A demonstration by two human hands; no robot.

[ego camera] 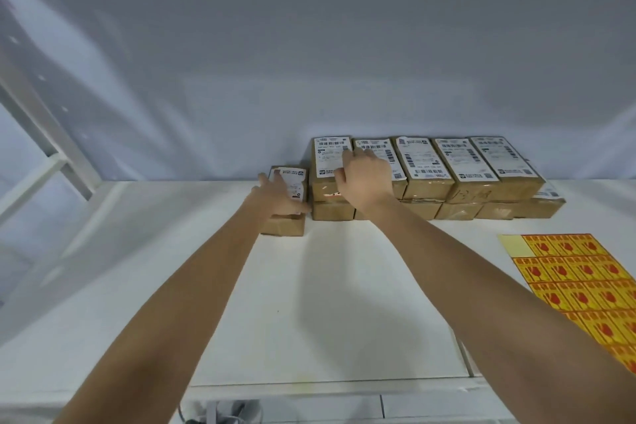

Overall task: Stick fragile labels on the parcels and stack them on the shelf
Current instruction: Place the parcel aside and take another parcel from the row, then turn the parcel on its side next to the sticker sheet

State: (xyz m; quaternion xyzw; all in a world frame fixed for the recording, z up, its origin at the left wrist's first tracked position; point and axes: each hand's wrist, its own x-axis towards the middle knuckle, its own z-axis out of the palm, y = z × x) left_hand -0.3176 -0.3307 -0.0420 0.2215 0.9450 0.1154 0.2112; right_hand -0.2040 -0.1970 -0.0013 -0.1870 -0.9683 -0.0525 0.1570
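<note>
White tabletop [344, 303] fills the lower view, and a pale sheet hangs as the backdrop [309, 62] behind it. Off to the left, a white shelf frame [51, 155] slants up out of view.

Along the back edge sits the stack of parcels [447, 182]: brown cardboard boxes two layers high, five across the top row, each topped with a white shipping label with barcodes. They sit side by side, touching one another, the right-hand ones angled a little.

At the right edge of the tabletop lies the sheet of fragile labels [581, 282], yellow with red markings in a grid; its top-left corner cell shows bare pale backing. It lies well apart from both hands.

Just left of the stack stands a single parcel [287, 203], one layer high, very close to the stack's left end. The left hand [275, 198] rests on top of it, fingers [263, 179] stretched forward along the box's far-left edge, thumb lying across the near right side.

The right hand [366, 179] lies over the top row of the stack, across the first and second boxes from the left, fingers spread and flat on their white labels, holding nothing.
</note>
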